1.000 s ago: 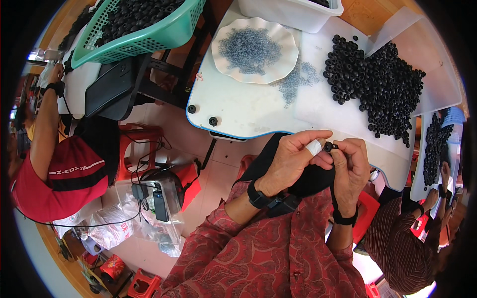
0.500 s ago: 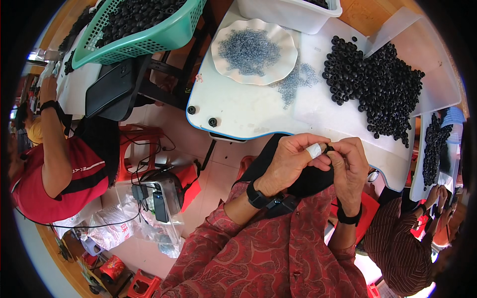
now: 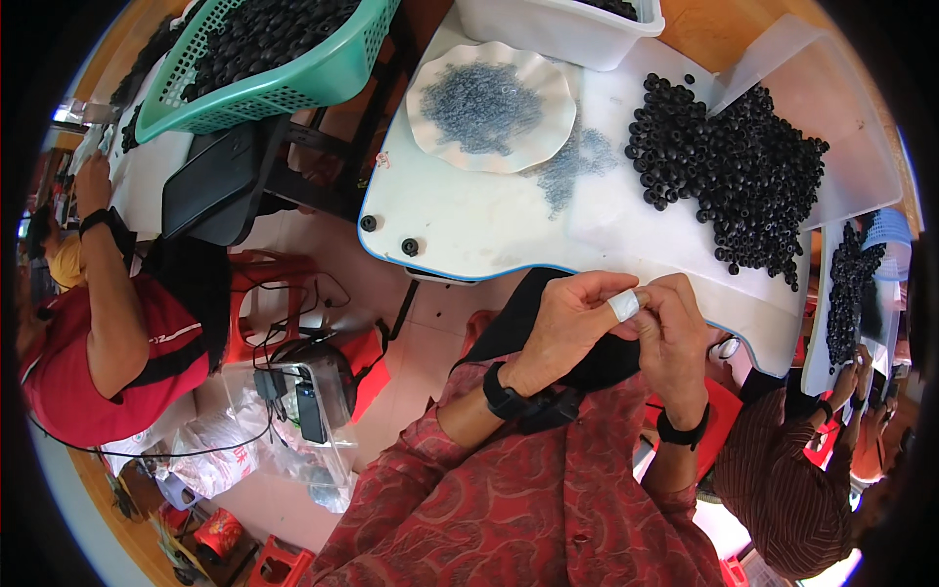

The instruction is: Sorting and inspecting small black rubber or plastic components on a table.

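Left hand [image 3: 567, 328] and right hand [image 3: 675, 328] meet fingertips pressed together below the white table [image 3: 469, 230] edge, whatever they pinch hidden; on the table: scalloped white dish [image 3: 430, 117] of small grey rings, loose heap of black rings [image 3: 743, 166], white tub [image 3: 548, 29]; green basket [image 3: 323, 78] of black rings upper left.

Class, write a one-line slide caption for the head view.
Left hand and right hand meet fingertip to fingertip below a white table heaped with small black rubber rings.

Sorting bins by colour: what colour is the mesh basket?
Teal green basket, clearest in the head view.
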### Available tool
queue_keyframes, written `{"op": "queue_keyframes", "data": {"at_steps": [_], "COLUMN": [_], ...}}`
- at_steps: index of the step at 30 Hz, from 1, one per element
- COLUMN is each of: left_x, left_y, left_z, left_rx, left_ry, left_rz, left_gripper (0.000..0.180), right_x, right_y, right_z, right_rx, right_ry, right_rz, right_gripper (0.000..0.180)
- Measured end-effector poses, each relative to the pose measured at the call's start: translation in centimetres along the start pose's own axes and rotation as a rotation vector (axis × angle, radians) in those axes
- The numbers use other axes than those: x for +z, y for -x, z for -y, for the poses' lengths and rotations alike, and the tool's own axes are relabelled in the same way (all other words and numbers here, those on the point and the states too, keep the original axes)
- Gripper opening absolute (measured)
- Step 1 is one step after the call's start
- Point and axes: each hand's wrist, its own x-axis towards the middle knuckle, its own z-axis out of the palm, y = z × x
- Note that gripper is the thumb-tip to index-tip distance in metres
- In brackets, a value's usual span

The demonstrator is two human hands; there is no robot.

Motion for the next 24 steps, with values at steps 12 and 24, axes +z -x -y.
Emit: {"op": "queue_keyframes", "data": {"at_steps": [12,24], "left_x": [0.0,-0.4], "left_y": [0.0,0.0], "left_z": [0.5,0.6], "left_rx": [0.02,0.079], "left_ry": [-0.07,-0.19], "left_rz": [-0.022,0.016], "left_gripper": [0.028,0.027], "right_x": [0.0,0.6], "right_y": [0.2,1.5], "right_z": [0.3,0.1], "right_rx": [0.173,0.329], "right_ry": [-0.099,-0.303], "right_rz": [0.013,-0.109], "right_gripper": [0.017,0.035]}}
